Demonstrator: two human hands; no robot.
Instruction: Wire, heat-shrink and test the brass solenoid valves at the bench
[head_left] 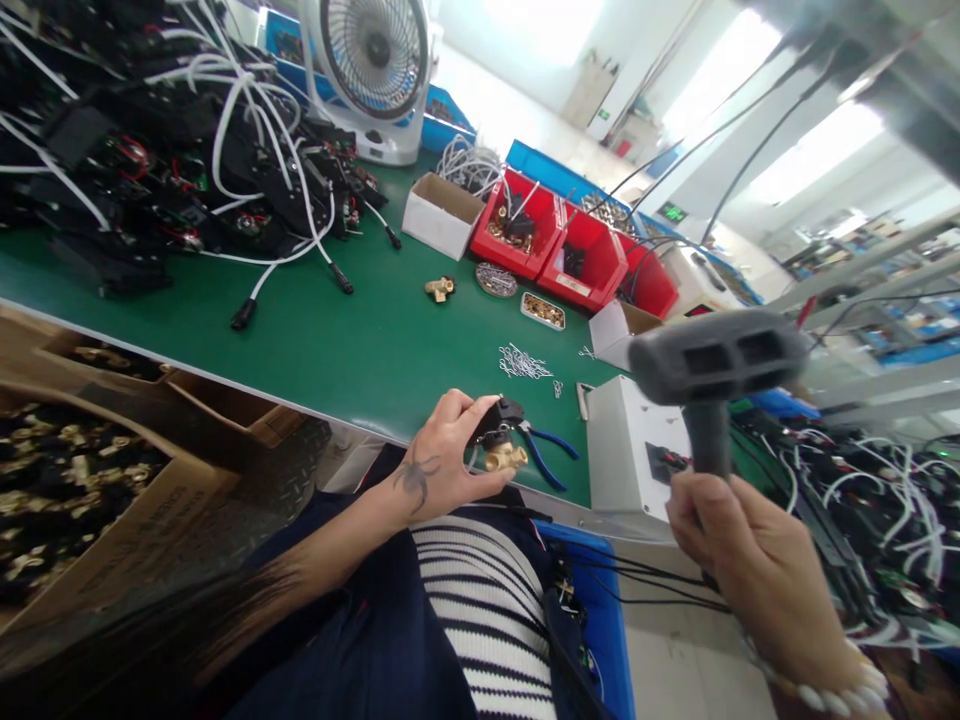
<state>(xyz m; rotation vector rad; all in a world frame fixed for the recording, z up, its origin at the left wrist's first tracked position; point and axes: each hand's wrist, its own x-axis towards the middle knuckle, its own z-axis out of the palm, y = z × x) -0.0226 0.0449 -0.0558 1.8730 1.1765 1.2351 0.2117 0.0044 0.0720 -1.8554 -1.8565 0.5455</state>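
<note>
My left hand (442,455) is closed around a brass valve (506,457) with a black part on top, at the front edge of the green bench (360,350). My right hand (757,560) grips the handle of a grey mallet (716,360), raised at the right and slightly blurred. Blue-handled pliers (551,455) lie just right of the valve. Beyond them is a loose pile of small silver pins (523,362). Another brass valve (440,290) lies farther back on the bench.
A grey-white box (626,440) stands right of the pliers. Red bins (581,260), a white carton (441,215) and a tray of small brass parts (543,310) line the back. Black housings with white cables (247,200) heap up at left, near a fan (375,60). Cartons of brass parts (67,490) sit lower left.
</note>
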